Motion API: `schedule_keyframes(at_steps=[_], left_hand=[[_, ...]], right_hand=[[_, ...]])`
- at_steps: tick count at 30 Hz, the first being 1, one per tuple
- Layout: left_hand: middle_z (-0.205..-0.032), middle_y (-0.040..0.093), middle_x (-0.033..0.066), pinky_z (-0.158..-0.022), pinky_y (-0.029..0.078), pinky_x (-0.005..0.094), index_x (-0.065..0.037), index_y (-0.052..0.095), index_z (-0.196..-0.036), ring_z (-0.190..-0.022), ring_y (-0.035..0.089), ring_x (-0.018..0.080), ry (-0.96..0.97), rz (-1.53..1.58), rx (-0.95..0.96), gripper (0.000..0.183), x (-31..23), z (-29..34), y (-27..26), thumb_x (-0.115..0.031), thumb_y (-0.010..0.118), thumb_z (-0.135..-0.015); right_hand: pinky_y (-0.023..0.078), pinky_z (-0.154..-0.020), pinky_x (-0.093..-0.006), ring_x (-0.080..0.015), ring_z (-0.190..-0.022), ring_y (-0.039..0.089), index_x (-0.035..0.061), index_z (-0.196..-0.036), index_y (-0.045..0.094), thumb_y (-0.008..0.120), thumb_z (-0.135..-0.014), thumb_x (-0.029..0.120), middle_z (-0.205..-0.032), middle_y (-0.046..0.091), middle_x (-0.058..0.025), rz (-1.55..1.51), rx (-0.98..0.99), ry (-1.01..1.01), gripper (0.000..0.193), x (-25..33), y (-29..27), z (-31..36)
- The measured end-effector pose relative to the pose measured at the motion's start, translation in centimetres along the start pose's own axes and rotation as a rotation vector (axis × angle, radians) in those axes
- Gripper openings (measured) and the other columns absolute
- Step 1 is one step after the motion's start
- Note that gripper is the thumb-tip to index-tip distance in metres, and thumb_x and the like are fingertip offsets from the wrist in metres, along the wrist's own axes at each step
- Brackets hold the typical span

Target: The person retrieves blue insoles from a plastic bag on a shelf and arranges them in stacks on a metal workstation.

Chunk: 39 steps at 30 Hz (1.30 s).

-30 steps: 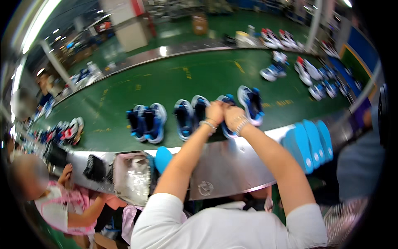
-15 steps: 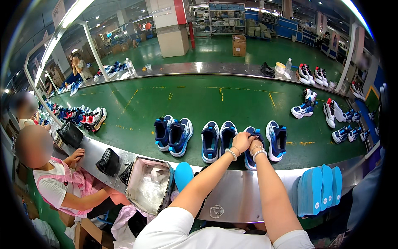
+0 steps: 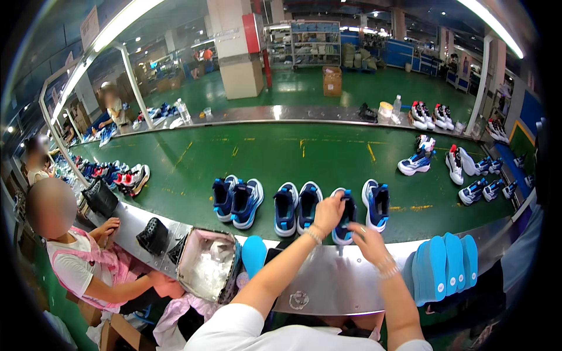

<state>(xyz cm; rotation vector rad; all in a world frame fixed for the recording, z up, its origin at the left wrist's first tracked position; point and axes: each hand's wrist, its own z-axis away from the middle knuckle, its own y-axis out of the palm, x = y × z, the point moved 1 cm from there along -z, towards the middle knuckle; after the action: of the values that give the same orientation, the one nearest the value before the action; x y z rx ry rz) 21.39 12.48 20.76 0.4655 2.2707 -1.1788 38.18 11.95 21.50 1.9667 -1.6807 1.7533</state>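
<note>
Three pairs of dark blue and white sneakers stand on the green belt (image 3: 263,153) in front of me. My left hand (image 3: 329,214) has its fingers closed on the collar of the left sneaker (image 3: 343,231) of the rightmost pair. That pair's other sneaker (image 3: 377,206) stands to the right, apart from my hands. My right hand (image 3: 372,244), slightly blurred, hovers by the heel of the held sneaker, its fingers stretched out and nothing seen in them. The middle pair (image 3: 286,209) and the left pair (image 3: 246,203) stand to the left.
Blue insoles (image 3: 430,272) are stacked on the metal ledge (image 3: 339,281) at right. On the left are a box of clear plastic packets (image 3: 208,266), a single blue insole (image 3: 253,257) and a seated co-worker in a pink apron (image 3: 108,269). More sneakers (image 3: 414,162) stand farther right.
My right hand has come off the sneaker and drawn back toward me, its fingers opening out. My left hand stays at the sneaker's collar. The whole view has shifted a little.
</note>
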Motion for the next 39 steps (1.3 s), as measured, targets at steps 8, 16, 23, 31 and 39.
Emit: schedule_keyframes(at_steps=[8, 16, 23, 31, 39], left_hand=[[-0.101, 0.056, 0.0193, -0.082, 0.044, 0.0374, -0.002, 0.061, -0.093, -0.097, 0.054, 0.0306, -0.211, -0.371, 0.825, 0.024, 9.1, -3.1, 16.0, -0.012, 0.05, -0.074], [-0.12, 0.047, 0.013, -0.093, 0.035, 0.0333, -0.004, 0.052, -0.111, -0.109, 0.047, 0.0244, -0.489, -0.699, 1.363, 0.035, 23.7, 0.0, 20.9, -0.02, 0.036, -0.086], [-0.092, 0.062, 0.0128, -0.07, 0.048, 0.0352, -0.003, 0.065, -0.086, -0.086, 0.06, 0.0251, 0.17, -0.87, 1.079, 0.023, 9.1, -1.9, 13.1, -0.012, 0.06, -0.065], [-0.094, 0.06, 0.0188, -0.071, 0.047, 0.0375, -0.002, 0.064, -0.087, -0.088, 0.059, 0.0299, 0.042, -0.747, 1.267, 0.03, 9.1, -2.8, 11.6, -0.005, 0.053, -0.06], [-0.088, 0.062, 0.014, -0.071, 0.047, 0.0376, -0.007, 0.066, -0.085, -0.083, 0.06, 0.0261, 0.127, -0.811, 1.267, 0.028, 10.0, -4.8, 9.5, -0.022, 0.05, -0.067]], right_hand=[[0.042, -0.064, -0.0263, -0.0142, -0.068, 0.055, -0.002, -0.087, 0.058, 0.046, -0.084, 0.011, -0.071, 0.06, -0.0085, 0.09, -0.629, 0.352, 0.018, 0.6, -18.1, 9.6], [0.041, -0.079, -0.0312, -0.0246, -0.088, 0.055, -0.0039, -0.101, 0.052, 0.047, -0.083, 0.011, -0.093, 0.058, -0.0157, 0.365, -0.826, 0.426, 0.024, -14.8, -28.0, 19.6], [0.039, -0.086, -0.0383, -0.0376, -0.1, 0.05, 0.0006, -0.124, 0.031, 0.062, -0.072, 0.013, -0.109, 0.051, -0.0236, 0.521, -0.406, 0.998, 0.062, -21.9, -29.8, 29.1], [0.04, -0.086, -0.0388, -0.0379, -0.099, 0.051, 0.0058, -0.13, 0.021, 0.072, -0.06, 0.017, -0.109, 0.051, -0.0254, 0.545, -0.166, 1.026, 0.087, -17.6, -30.6, 27.0], [0.043, -0.077, -0.0419, -0.0378, -0.089, 0.054, 0.0147, -0.131, 0.023, 0.065, -0.068, 0.035, -0.099, 0.055, -0.0251, 0.808, -0.148, 0.969, 0.079, -16.6, -31.0, 24.3]])
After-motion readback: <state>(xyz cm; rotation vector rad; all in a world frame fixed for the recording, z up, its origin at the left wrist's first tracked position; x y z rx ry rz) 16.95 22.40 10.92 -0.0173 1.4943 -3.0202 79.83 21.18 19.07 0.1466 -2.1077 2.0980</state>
